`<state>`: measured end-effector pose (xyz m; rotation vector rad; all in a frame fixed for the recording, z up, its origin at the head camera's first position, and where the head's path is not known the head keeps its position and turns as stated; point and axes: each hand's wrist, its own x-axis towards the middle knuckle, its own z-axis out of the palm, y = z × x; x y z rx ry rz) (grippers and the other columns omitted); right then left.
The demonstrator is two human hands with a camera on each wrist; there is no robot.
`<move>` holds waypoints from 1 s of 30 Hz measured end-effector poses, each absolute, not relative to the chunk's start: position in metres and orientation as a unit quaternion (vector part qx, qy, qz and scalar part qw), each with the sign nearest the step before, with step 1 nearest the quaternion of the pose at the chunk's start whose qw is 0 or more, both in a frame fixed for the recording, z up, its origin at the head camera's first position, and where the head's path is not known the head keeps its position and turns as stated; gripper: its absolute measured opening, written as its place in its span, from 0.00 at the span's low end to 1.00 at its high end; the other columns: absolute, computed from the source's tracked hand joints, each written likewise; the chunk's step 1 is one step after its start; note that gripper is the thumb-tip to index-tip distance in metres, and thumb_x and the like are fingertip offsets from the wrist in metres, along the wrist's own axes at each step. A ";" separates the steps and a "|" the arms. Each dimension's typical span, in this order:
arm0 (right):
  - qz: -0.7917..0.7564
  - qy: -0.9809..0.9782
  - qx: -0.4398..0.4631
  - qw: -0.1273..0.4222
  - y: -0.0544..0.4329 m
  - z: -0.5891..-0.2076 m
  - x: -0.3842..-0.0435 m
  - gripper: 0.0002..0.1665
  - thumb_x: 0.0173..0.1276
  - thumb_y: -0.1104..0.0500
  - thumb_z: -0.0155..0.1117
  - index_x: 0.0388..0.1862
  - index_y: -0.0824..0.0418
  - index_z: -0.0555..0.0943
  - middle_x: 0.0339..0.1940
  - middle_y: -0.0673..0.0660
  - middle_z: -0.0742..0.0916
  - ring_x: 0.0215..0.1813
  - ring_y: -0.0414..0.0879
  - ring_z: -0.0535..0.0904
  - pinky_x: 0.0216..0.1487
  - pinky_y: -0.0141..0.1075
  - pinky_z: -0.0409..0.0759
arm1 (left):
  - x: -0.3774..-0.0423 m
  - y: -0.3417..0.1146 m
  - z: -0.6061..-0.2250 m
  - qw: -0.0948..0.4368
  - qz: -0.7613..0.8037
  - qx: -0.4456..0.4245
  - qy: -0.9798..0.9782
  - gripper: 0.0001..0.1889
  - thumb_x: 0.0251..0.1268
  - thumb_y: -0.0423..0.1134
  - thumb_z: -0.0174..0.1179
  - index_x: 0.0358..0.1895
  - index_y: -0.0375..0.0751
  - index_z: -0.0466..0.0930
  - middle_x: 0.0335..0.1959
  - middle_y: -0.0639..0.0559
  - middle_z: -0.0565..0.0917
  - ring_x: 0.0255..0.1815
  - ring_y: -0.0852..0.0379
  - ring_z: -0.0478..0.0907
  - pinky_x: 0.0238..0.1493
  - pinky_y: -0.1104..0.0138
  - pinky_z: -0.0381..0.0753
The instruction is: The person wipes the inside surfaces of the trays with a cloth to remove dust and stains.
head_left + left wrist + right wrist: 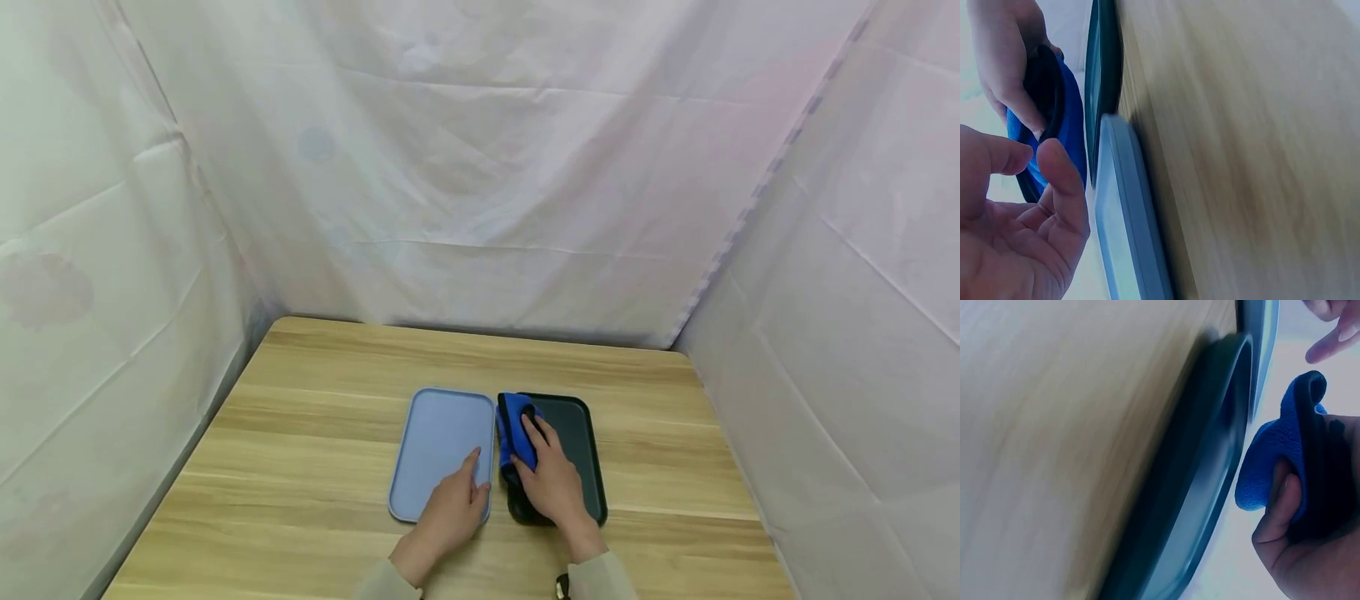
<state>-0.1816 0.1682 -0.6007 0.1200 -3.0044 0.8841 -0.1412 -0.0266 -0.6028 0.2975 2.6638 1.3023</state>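
My right hand (553, 482) grips a folded blue cloth (516, 437) with black edging, above the left side of a dark green tray (576, 429). In the right wrist view the thumb presses into the blue cloth (1272, 453), which is lifted off the tray there. My left hand (452, 506) hovers over the lower right part of a light blue tray (438, 433), index finger extended and nothing held. Seen in the left wrist view, its thumb and a finger are bent toward each other with a gap between. Both trays lie side by side.
The trays lie on a wood-grain table (315, 450) with rounded back corners. White fabric (487, 183) hangs behind it and along both sides. A dark watch (562, 586) shows by the right sleeve (602, 577).
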 end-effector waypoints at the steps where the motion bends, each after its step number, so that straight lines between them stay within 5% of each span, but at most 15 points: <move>1: 0.282 -0.959 0.036 0.004 0.171 -0.601 -0.182 0.44 0.70 0.47 0.71 0.82 0.43 0.65 0.82 0.56 0.69 0.63 0.66 0.82 0.45 0.61 0.83 | -0.140 -0.024 -0.603 0.085 0.439 0.102 0.889 0.32 0.79 0.41 0.56 0.78 0.29 0.60 0.20 0.62 0.73 0.19 0.68 0.69 0.23 0.70 0.71; 11: 0.264 -0.964 0.012 -0.012 0.201 -0.608 -0.192 0.44 0.72 0.47 0.69 0.83 0.48 0.64 0.83 0.60 0.66 0.65 0.67 0.81 0.52 0.64 0.82 | -0.134 -0.002 -0.605 0.126 0.436 0.126 0.882 0.34 0.78 0.41 0.56 0.78 0.23 0.57 0.19 0.61 0.74 0.19 0.66 0.70 0.29 0.67 0.75; 16: 0.224 -0.974 0.008 -0.027 0.210 -0.613 -0.199 0.46 0.72 0.48 0.69 0.84 0.46 0.61 0.85 0.62 0.61 0.43 0.58 0.87 0.35 0.53 0.83 | -0.132 0.011 -0.605 0.177 0.471 0.127 0.855 0.36 0.82 0.39 0.51 0.80 0.21 0.47 0.10 0.61 0.77 0.08 0.64 0.74 0.22 0.66 0.78; 21: 0.194 -0.978 0.012 -0.080 0.209 -0.616 -0.203 0.48 0.71 0.54 0.68 0.85 0.38 0.57 0.89 0.56 0.50 0.17 0.46 0.72 0.19 0.39 0.68 | -0.131 0.021 -0.609 0.227 0.502 0.101 0.828 0.40 0.81 0.37 0.51 0.81 0.22 0.37 0.10 0.55 0.78 0.05 0.62 0.75 0.12 0.65 0.76; 30: 0.179 -0.977 -0.004 -0.117 0.208 -0.612 -0.208 0.45 0.68 0.54 0.65 0.83 0.42 0.63 0.89 0.55 0.53 0.14 0.46 0.66 0.16 0.39 0.65 | -0.132 0.033 -0.612 0.211 0.491 0.090 0.840 0.38 0.82 0.34 0.49 0.81 0.20 0.37 0.07 0.57 0.77 0.04 0.62 0.73 0.15 0.66 0.76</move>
